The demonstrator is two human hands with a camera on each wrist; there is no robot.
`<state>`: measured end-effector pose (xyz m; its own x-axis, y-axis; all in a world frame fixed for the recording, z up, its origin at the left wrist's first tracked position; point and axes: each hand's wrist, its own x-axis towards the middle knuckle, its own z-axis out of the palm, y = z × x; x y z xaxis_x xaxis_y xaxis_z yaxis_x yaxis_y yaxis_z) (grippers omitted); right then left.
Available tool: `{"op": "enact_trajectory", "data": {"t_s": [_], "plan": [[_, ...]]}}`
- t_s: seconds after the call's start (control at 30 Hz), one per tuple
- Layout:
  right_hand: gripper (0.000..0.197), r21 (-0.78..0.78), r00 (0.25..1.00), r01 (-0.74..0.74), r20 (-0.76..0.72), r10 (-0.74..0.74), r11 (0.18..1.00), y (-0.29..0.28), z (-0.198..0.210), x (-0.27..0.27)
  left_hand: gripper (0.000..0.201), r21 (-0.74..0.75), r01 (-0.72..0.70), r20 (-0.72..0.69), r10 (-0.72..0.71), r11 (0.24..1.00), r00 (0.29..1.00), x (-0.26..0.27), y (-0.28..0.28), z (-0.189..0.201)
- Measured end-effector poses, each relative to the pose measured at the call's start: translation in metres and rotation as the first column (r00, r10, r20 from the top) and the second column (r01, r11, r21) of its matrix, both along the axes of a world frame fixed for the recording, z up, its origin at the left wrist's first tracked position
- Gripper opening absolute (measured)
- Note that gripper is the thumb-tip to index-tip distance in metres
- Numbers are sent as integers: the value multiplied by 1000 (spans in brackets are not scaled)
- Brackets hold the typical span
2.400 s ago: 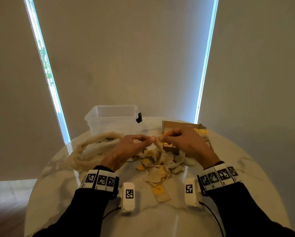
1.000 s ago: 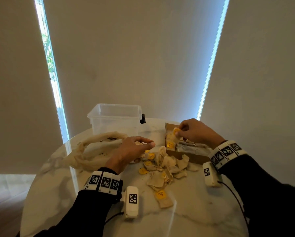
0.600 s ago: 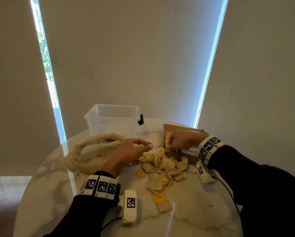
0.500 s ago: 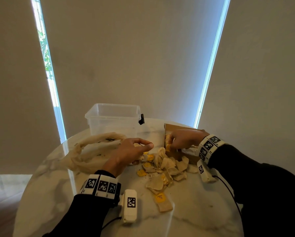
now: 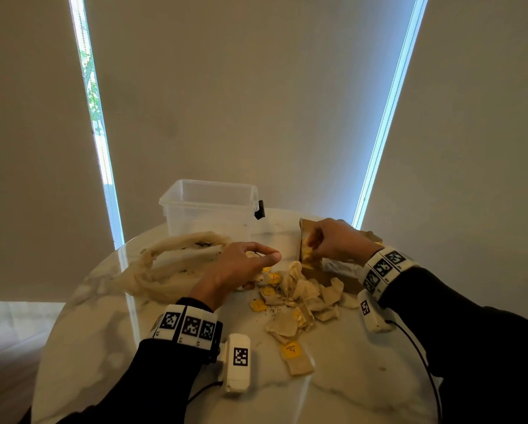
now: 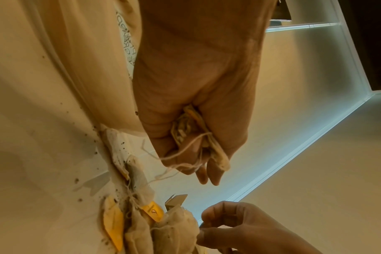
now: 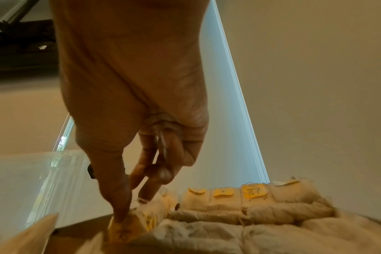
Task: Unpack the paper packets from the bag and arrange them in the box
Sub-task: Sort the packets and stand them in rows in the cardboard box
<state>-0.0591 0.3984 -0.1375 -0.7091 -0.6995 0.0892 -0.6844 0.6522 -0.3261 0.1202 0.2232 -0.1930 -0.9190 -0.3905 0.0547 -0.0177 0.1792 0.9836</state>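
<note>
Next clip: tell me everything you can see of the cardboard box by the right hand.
The cardboard box is brown and open-topped. It lies on the marble table, with one flap upright at the end nearer the clear tub. Pale tea bags with yellow tags stand packed in rows inside. The right hand reaches in at that end, pinching one tea bag. Loose bags lie against its front wall.

Black sleeves (image 5: 470,347), white marker-printed wristbands (image 5: 186,327), cabled wrist cameras (image 5: 237,362)

Small yellow paper tag (image 7: 253,189) on boxed tea bag reading "RELAX", black-and-white square code markers on white wristband (image 5: 189,327), grey print on beige plastic bag (image 6: 127,43) illegible
</note>
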Motion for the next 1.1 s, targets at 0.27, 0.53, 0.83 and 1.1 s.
{"op": "enact_trajectory", "data": {"t_s": [0.27, 0.53, 0.83, 1.1], "plan": [[19, 214, 998, 9, -60, 4, 977, -6, -9, -3, 22, 6, -16, 10, 16, 1000, 1000, 0, 0, -2], [21, 216, 991, 67, -130, -39, 974, -11, -17, -6, 41, -19, -26, 17, 27, 999, 999, 3, 4, 3], [29, -400, 936, -40, 305, 174, 916, 12, 4, 79, 83, 407, 44, -55, -23, 912, 998, -2, 8, 13], [47, -449, 919, 36, 365, 147, 893, 6, -21, 109, 84, 376, 64, -56, -46, 925, 997, 0, 14, 21]]}}
